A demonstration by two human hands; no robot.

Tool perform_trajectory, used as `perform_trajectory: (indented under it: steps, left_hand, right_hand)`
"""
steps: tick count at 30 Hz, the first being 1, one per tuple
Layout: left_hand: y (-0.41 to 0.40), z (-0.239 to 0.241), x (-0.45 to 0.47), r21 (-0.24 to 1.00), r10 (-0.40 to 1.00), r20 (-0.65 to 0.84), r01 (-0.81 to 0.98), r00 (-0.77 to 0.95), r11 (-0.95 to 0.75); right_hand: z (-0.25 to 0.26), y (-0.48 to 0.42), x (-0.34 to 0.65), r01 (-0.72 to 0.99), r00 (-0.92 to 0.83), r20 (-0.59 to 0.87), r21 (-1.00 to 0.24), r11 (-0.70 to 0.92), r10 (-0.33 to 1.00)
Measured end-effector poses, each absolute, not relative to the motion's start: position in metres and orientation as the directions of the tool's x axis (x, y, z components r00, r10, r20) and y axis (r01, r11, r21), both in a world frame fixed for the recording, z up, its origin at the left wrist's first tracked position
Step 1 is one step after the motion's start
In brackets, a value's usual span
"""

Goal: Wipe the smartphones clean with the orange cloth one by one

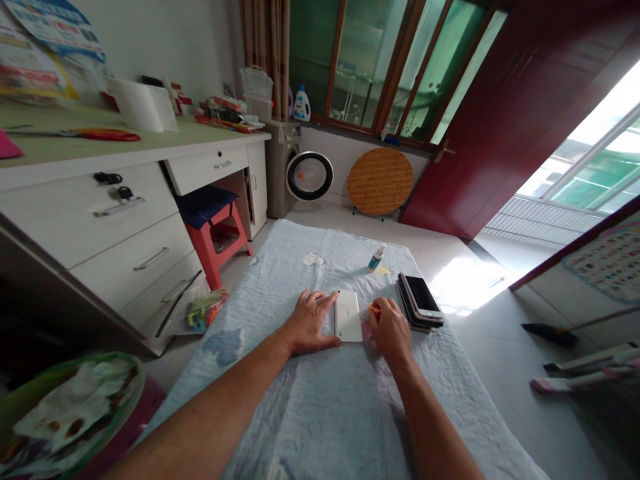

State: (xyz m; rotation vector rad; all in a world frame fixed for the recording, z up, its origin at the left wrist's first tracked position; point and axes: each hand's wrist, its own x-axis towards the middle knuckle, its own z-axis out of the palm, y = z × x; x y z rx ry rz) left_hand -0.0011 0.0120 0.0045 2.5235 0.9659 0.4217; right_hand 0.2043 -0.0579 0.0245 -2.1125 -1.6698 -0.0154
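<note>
A white tablet lies flat on the cloth-covered table, a plain pale face up. My left hand is spread at its left edge, with a fingertip at the upper corner and the thumb at the lower corner. Just right of the tablet, my right hand is closed in a pinch on a small orange piece, most of it hidden by the fingers. A stack of tablets sits beyond that hand, the top one white-framed with a dark screen. Behind stands a small spray bottle.
To the left are a desk with drawers, a red stool and a bin with waste in it. A washing machine with its door open and a round wooden tabletop stand at the back. A dark red door is at right.
</note>
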Motion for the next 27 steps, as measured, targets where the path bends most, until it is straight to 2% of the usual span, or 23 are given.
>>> perform_trajectory:
  steps: [5, 7, 10, 16, 19, 22, 25, 27]
  left_hand:
    - [0.013, 0.004, -0.001, 0.510, 0.685, 0.269, 0.503, 0.678, -0.698]
    - [0.013, 0.003, -0.001, 0.567, 0.685, 0.339, 0.441, 0.645, -0.696]
    - [0.013, 0.003, 0.000, 0.698, 0.739, 0.341, 0.370, 0.581, -0.614]
    - [0.010, -0.001, 0.002, 0.921, 0.837, 0.176, 0.213, 0.518, -0.326]
    - [0.009, -0.004, 0.005, 0.986, 0.858, 0.041, 0.117, 0.512, -0.117]
    - [0.010, -0.005, 0.007, 0.999, 0.859, -0.050, 0.038, 0.509, 0.036]
    - [0.011, -0.005, 0.008, 0.989, 0.849, -0.125, -0.008, 0.514, 0.151]
    - [0.013, -0.005, 0.007, 0.977, 0.836, -0.155, -0.045, 0.527, 0.209]
  right_hand:
    - [0.032, -0.062, 0.214, 0.915, 0.323, 0.313, -0.344, -0.210, 0.893]
    - [0.032, -0.062, 0.216, 0.913, 0.340, 0.310, -0.337, -0.231, 0.888]
    - [0.028, -0.061, 0.217, 0.924, 0.326, 0.262, -0.293, -0.246, 0.908]
    - [0.023, -0.060, 0.215, 0.945, 0.299, 0.179, -0.194, -0.264, 0.937]
    - [0.026, -0.061, 0.214, 0.952, 0.294, 0.225, -0.157, -0.263, 0.929]
    - [0.031, -0.063, 0.207, 0.956, 0.289, 0.341, -0.155, -0.249, 0.894]
    - [0.033, -0.064, 0.190, 0.976, 0.179, 0.427, -0.191, -0.105, 0.886]
    - [0.030, -0.065, 0.175, 0.977, 0.066, 0.409, -0.213, 0.025, 0.910]
